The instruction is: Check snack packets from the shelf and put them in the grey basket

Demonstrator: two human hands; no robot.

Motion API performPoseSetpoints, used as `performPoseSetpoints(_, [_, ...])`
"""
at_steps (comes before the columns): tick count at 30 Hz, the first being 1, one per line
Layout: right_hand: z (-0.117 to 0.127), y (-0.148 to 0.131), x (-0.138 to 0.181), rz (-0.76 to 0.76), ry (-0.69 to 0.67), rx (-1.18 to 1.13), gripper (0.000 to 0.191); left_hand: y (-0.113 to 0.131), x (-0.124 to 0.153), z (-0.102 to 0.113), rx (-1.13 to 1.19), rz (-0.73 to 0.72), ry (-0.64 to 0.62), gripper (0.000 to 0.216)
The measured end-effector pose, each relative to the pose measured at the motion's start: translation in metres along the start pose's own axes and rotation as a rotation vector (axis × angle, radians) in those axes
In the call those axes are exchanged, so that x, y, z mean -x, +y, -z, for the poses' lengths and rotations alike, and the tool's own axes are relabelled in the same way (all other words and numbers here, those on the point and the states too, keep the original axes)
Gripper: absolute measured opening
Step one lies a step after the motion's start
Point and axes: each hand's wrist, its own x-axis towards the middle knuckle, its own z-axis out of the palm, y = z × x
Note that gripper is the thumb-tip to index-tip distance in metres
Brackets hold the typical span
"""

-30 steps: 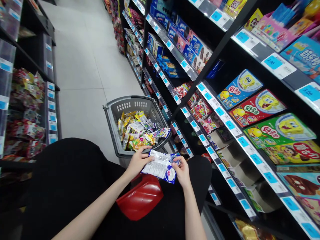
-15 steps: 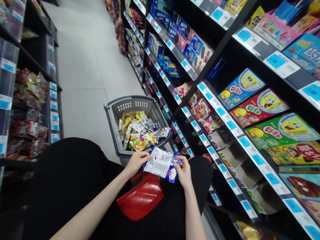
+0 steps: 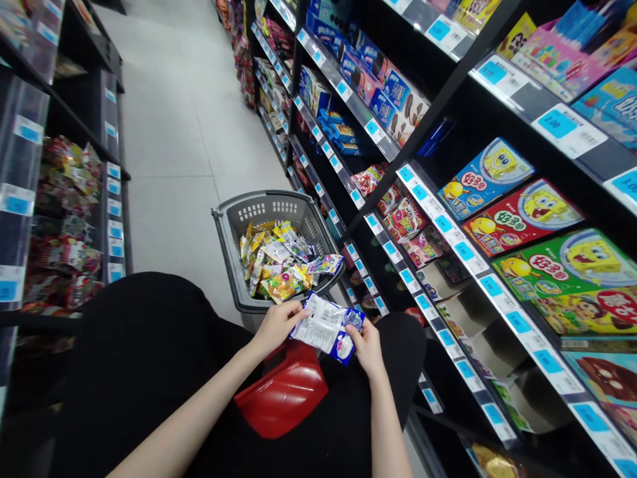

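Note:
Between my two hands is a small blue and white candy packet point(image 3: 322, 325), its printed back turned up. My left hand point(image 3: 279, 324) pinches the packet's left edge, and my right hand point(image 3: 367, 342) grips its right end with the thumb on top. Just beyond stands a grey shopping basket point(image 3: 229, 265), holding many yellow, white and purple candy packets point(image 3: 286, 282). A red curved plastic piece point(image 3: 283, 395), perhaps part of a stool, shows below the packet, between my black-clad legs.
On the right, shelves with price tags point(image 3: 462, 249) carry snack boxes point(image 3: 522, 216), open cartons and red candy bags point(image 3: 405, 218). Bagged sweets point(image 3: 70, 179) fill a shelf on the left. Pale floor tiles point(image 3: 159, 119) run along the aisle ahead.
The view has shifted slightly, so the scene sits a little further right. Both hands keep hold of the packet, and my right fingers have shifted slightly on its end.

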Motion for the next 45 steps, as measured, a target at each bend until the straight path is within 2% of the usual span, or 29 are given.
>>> performPoseSetpoints(3, [0.0,0.0,0.003,0.024,0.062,0.175,0.025,0.0,0.0,0.003,-0.091,-0.051,0.041,0.033])
performPoseSetpoints(6, [-0.001,-0.001,0.004,-0.038,0.06,0.178,0.028,-0.002,-0.001,0.005,-0.027,0.066,-0.02,0.03])
performPoseSetpoints(8, [-0.001,-0.002,0.005,-0.056,0.058,0.123,0.028,-0.002,-0.001,0.006,0.133,0.186,-0.097,0.026])
performPoseSetpoints(10, [0.001,-0.004,0.006,0.004,0.067,0.093,0.024,-0.002,-0.002,0.006,0.35,0.284,-0.171,0.021])
performPoseSetpoints(12, [0.005,-0.006,0.006,0.094,0.069,0.089,0.024,-0.001,-0.003,0.008,0.554,0.322,-0.202,0.028])
performPoseSetpoints(14, [0.008,-0.008,0.007,0.146,0.063,0.084,0.028,-0.001,-0.004,0.009,0.676,0.311,-0.179,0.033])
performPoseSetpoints(17, [0.01,-0.008,0.007,0.147,0.059,0.069,0.036,-0.002,-0.005,0.008,0.613,0.327,-0.092,0.029])
performPoseSetpoints(20, [0.005,-0.006,0.005,0.085,0.09,0.053,0.025,-0.005,-0.005,0.004,0.479,0.317,-0.071,0.026])
performPoseSetpoints(22, [0.001,-0.005,0.002,0.036,0.122,-0.012,0.027,-0.006,-0.005,0.002,0.486,0.285,-0.08,0.038])
performPoseSetpoints(25, [-0.002,-0.003,-0.008,-0.043,0.141,-0.09,0.041,-0.008,-0.005,0.0,0.494,0.262,-0.052,0.054])
performPoseSetpoints(29, [-0.002,-0.005,-0.033,-0.138,0.092,-0.036,0.027,-0.015,-0.008,-0.005,0.474,0.279,0.026,0.062])
performPoseSetpoints(31, [-0.005,-0.012,-0.05,-0.083,0.073,0.054,0.02,-0.021,-0.01,-0.008,0.461,0.373,-0.019,0.06])
performPoseSetpoints(33, [-0.013,-0.021,-0.069,0.043,0.046,0.21,0.016,-0.026,-0.01,-0.01,0.362,0.517,-0.161,0.05])
performPoseSetpoints(35, [-0.025,-0.03,-0.089,0.172,0.006,0.369,0.013,-0.03,-0.005,-0.01,0.102,0.576,-0.337,0.04])
performPoseSetpoints(39, [-0.05,-0.033,-0.133,0.226,0.01,0.441,0.01,-0.03,0.012,-0.01,-0.616,0.302,-0.566,0.034])
performPoseSetpoints(42, [-0.061,-0.022,-0.16,0.185,0.087,0.414,0.017,-0.029,0.02,-0.011,-0.739,0.261,-0.634,0.034])
performPoseSetpoints(45, [-0.065,-0.004,-0.168,0.141,0.126,0.374,0.022,-0.028,0.019,-0.011,-0.737,0.249,-0.615,0.037])
